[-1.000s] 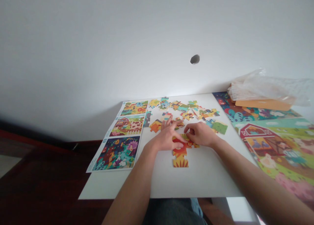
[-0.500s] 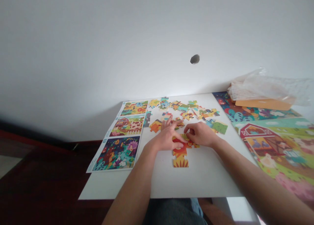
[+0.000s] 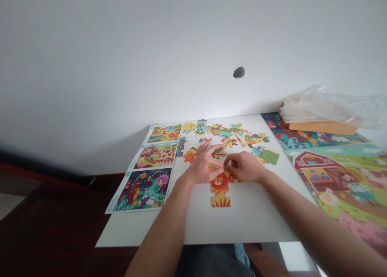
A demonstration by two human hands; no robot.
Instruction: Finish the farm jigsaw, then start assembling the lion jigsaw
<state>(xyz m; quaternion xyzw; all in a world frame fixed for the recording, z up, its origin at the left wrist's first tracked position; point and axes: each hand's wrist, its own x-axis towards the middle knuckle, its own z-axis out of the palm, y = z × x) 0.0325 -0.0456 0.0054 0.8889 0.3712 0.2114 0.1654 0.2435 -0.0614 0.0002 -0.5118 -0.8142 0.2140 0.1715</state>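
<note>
I observe my left hand (image 3: 201, 166), fingers fanned, and my right hand (image 3: 244, 166), fingers curled, meeting at the top of the joined puzzle pieces (image 3: 220, 186); I cannot tell whether either is clamped on them. Open room runs from the grip to the near edge of the table (image 3: 242, 222). Loose pieces (image 3: 231, 142) crowd just beyond; a picture sheet (image 3: 143, 188) bounds the left.

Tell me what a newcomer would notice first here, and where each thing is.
Probably the orange lion puzzle section on the white table, under the left hand and close to the right hand. Next, the bright farm picture at the table's right. The dark hole stands out on the pale wall above.
</note>
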